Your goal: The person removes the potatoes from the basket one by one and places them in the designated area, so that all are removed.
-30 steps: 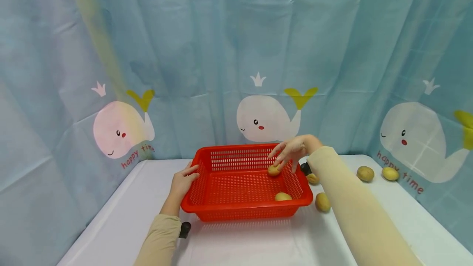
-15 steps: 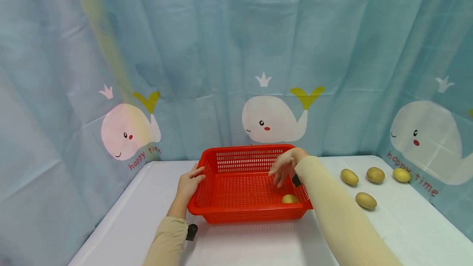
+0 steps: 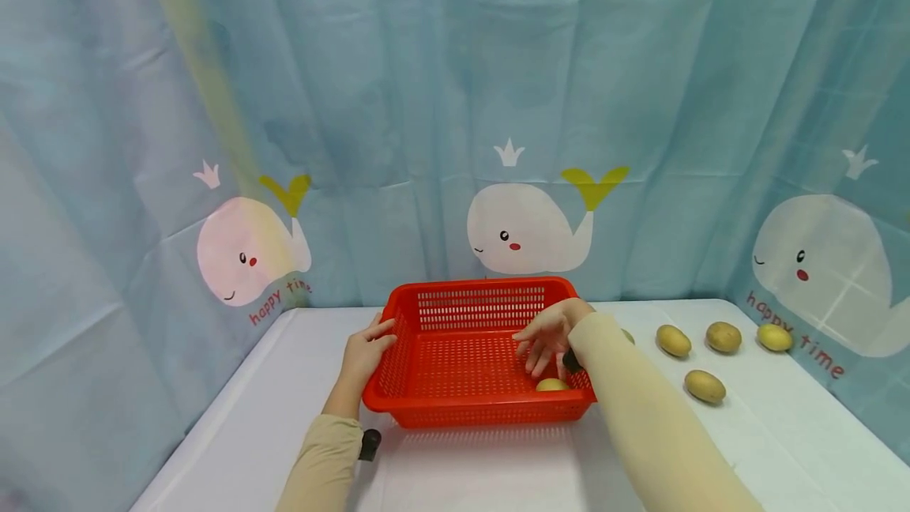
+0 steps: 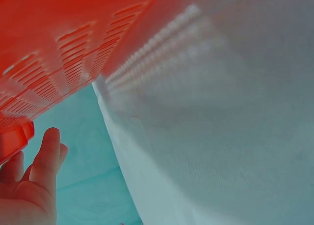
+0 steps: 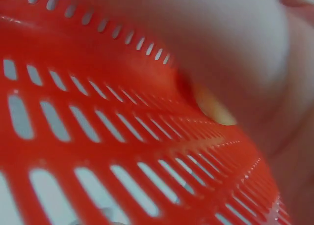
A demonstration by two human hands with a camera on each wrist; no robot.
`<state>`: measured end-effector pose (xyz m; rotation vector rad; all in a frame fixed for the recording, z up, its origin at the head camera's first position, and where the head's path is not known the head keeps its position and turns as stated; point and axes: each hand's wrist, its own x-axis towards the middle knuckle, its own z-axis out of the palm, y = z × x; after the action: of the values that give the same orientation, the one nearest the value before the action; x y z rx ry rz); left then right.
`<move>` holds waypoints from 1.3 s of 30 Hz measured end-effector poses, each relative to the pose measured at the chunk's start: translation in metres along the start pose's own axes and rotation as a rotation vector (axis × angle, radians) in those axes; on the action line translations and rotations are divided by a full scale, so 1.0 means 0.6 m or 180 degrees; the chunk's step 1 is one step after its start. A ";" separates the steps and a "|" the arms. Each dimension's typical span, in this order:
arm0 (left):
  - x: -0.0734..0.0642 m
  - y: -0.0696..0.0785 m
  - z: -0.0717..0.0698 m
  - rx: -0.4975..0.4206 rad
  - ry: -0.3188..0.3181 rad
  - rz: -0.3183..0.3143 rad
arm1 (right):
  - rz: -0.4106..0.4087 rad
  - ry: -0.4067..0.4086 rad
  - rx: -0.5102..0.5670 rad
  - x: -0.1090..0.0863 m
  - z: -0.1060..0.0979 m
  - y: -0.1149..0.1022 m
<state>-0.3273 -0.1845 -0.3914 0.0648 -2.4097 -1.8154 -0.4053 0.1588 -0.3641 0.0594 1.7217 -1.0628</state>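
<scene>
My left hand [image 3: 362, 350] is at the left end of a red plastic basket [image 3: 479, 399], its fingers extended over the rim. In the left wrist view, fingers [image 4: 46, 158] of that hand stand beside the basket's red edge. Inside the basket's right part, my right hand [image 3: 550, 338] hangs with loosely spread fingers. Just below its fingertips, a potato [image 3: 552, 385] lies by the near wall, partly hidden by the rim. The right wrist view shows a blurred hand close to the slotted basket, with part of a potato [image 5: 213, 108] beyond it.
Right of the basket, several potatoes lie on the white tabletop [image 3: 775, 433], including one potato [image 3: 704, 386] nearest me. Another potato [image 3: 628, 336] is mostly covered by the right sleeve. A blue whale-print curtain [image 3: 398, 141] stands behind the table.
My right hand has moved lower and nearer the front potato in the basket. A second potato, earlier seen under its fingers, is out of sight now. My left hand keeps its place at the rim.
</scene>
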 end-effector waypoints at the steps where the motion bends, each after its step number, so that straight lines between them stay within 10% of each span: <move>1: 0.000 0.000 0.000 -0.0003 0.0002 -0.0001 | 0.0002 -0.0010 0.0000 0.000 0.000 -0.001; 19: -0.003 0.002 -0.004 -0.0031 -0.0011 -0.0068 | 0.0311 -0.0210 -0.0522 0.004 0.002 0.006; 28: -0.006 0.005 -0.006 -0.0023 0.0004 -0.0078 | -0.0188 -0.0655 -0.0523 0.017 -0.002 0.000; 39: 0.000 0.007 -0.003 0.0010 -0.0010 -0.0069 | 0.0170 -0.0305 -0.0872 0.013 0.004 -0.002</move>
<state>-0.3271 -0.1850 -0.3868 0.0886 -2.4234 -1.8221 -0.4075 0.1530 -0.3694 -0.1168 1.7533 -0.7708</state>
